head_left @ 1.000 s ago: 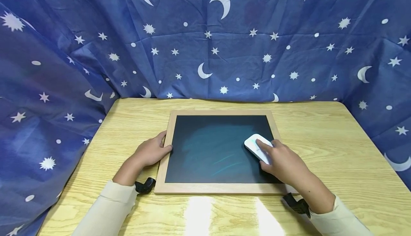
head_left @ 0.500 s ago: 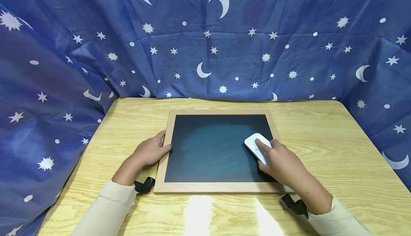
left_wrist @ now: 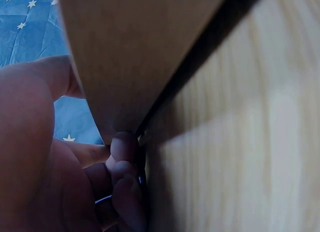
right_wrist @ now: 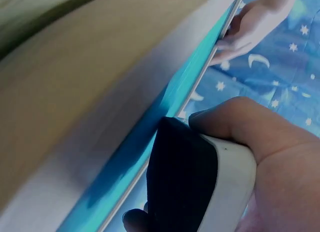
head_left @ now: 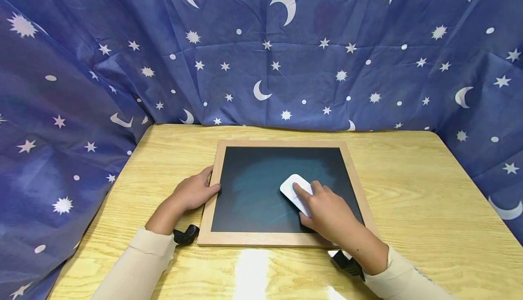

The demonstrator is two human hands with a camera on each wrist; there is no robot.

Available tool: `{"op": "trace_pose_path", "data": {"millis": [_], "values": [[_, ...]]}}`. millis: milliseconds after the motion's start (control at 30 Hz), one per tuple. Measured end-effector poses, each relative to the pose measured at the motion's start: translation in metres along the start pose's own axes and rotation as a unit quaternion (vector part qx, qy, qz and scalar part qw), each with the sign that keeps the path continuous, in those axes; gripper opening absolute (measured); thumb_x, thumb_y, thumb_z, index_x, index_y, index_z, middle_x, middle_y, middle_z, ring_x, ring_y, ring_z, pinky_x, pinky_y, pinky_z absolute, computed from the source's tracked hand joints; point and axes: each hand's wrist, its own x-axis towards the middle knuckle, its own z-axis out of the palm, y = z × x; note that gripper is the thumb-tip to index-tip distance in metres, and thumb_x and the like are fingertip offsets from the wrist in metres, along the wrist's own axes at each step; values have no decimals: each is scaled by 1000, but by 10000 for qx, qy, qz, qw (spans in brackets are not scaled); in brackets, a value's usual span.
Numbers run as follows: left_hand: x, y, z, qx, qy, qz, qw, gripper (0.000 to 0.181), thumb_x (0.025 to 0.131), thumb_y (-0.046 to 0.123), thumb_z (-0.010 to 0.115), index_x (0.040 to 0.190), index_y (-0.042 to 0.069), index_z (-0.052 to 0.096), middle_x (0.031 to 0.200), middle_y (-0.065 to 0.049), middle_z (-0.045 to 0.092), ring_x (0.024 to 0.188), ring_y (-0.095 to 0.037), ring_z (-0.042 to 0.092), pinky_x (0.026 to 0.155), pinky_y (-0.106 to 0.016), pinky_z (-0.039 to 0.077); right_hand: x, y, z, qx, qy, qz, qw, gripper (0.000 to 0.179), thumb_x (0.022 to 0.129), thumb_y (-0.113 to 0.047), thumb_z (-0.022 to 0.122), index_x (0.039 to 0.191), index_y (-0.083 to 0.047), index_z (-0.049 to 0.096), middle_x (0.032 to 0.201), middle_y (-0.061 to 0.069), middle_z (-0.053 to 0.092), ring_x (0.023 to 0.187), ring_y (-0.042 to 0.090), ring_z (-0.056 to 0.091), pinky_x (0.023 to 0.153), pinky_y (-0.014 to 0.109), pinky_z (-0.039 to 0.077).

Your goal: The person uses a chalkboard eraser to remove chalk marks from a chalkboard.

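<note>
A small chalkboard (head_left: 253, 168) with a light wooden frame lies on the table. My left hand (head_left: 193, 193) grips the left side of its frame, thumb on top. In the left wrist view, the fingers (left_wrist: 125, 147) curl beneath the frame's edge. Over the lower right middle of the board, my right hand (head_left: 328, 209) holds a white board eraser (head_left: 291, 190), forefinger on its top. The right wrist view shows the eraser's dark pad (right_wrist: 180, 177) facing the board. Faint chalk streaks (head_left: 278, 218) show left of the eraser, amid a hazy smear.
The wooden table (head_left: 412, 177) extends on both sides of the board. A blue curtain (head_left: 310, 64) with moons and stars hangs behind and at the sides. Black straps with a small device (head_left: 187, 235) sit on both wrists. Sunlight patches brighten the table's front.
My right hand has moved left with the eraser, from the board's right side toward its middle, over part of the chalk streaks. My left hand keeps its grip on the frame.
</note>
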Motion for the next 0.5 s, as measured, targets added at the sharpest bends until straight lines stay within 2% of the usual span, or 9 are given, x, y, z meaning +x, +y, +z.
{"op": "trace_pose_path", "data": {"millis": [300, 500], "values": [[-2, -1, 0, -26, 36, 7, 10000, 73, 94, 39, 53, 159, 15, 27, 76, -2, 68, 58, -16, 61, 57, -32, 45, 11, -30, 4, 67, -86, -418, 9991, 63, 81, -31, 78, 139, -16, 60, 102, 16, 61, 80, 26, 61, 64, 41, 55], [0, -3, 1, 10, 51, 12, 10000, 74, 94, 40, 53, 159, 16, 27, 77, -1, 69, 59, -16, 61, 58, -32, 45, 14, -32, 3, 336, -252, -355, 9985, 64, 82, -30, 78, 141, -16, 59, 104, 16, 61, 84, 25, 61, 65, 41, 55]]}}
